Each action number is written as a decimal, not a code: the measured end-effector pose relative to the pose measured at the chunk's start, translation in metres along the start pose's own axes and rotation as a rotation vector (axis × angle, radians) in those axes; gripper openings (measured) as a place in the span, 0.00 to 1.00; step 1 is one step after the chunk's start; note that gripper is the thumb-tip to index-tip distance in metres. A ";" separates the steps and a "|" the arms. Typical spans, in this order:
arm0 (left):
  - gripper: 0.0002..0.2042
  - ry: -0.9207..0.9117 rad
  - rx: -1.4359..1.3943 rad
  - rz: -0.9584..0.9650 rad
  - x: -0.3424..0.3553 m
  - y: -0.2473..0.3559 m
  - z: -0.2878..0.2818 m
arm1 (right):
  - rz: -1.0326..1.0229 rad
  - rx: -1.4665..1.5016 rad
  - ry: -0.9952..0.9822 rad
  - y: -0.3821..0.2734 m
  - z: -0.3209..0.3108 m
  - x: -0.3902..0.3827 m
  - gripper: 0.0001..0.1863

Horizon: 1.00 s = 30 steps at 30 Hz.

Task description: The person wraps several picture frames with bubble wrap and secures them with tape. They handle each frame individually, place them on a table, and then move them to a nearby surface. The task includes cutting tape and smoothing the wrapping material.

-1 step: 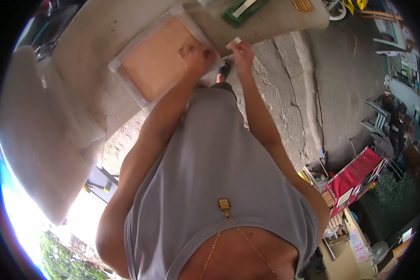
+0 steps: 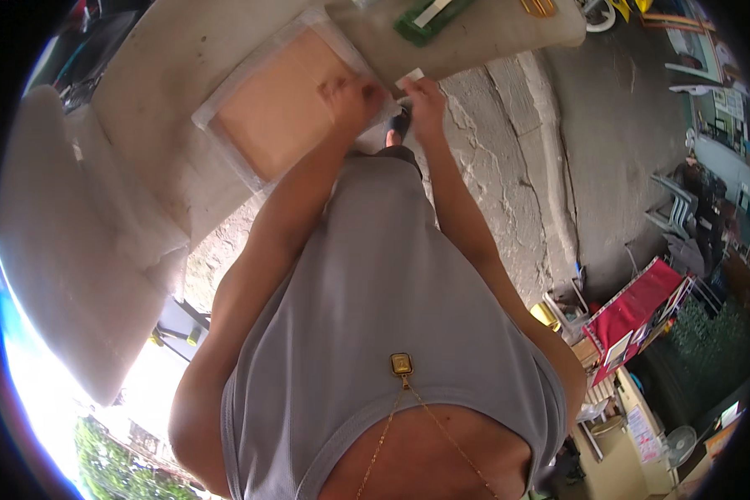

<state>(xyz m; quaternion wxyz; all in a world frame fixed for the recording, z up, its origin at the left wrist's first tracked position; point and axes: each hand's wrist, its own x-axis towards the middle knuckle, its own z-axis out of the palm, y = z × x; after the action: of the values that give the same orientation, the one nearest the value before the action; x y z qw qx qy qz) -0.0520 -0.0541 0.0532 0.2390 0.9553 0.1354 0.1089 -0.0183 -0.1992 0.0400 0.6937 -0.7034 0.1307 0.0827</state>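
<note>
Tan flat rectangular panel in clear plastic wrap (image 2: 267, 104), one, at near edge of pale tabletop (image 2: 162, 137); two hands nearby.
Left hand (image 2: 352, 100) at panel's right side, fingers curled, blurred, can't tell if gripping; probably steadying it. Right hand (image 2: 426, 106) pinches one small white flat piece (image 2: 409, 78), likely fingertips-only to keep its face free. One long green plastic object with white strip (image 2: 413, 32) lies toward tabletop's right corner, presumably for easy reach.

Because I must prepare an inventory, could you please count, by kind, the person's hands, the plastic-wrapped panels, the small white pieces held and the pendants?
Hands: 2 (left hand, right hand)
Plastic-wrapped panel: 1
Small white piece: 1
Gold-coloured pendant: 1
Total: 5
</note>
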 end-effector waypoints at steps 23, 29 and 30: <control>0.13 -0.120 -0.116 0.120 -0.027 -0.031 -0.006 | 0.457 0.211 0.216 0.016 0.035 -0.056 0.11; 0.12 -0.181 -0.150 0.049 -0.026 -0.013 -0.016 | 0.534 0.150 0.304 0.058 0.039 -0.034 0.12; 0.12 -0.186 -0.137 0.038 -0.026 -0.013 -0.016 | 0.564 0.124 0.285 0.054 0.039 -0.036 0.14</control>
<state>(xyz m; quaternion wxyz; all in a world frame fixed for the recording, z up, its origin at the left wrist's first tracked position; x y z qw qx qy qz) -0.0829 -0.0442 0.0566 0.3131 0.9451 0.0869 0.0333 -0.0663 -0.1576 -0.0012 0.6597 -0.6004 0.4211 0.1642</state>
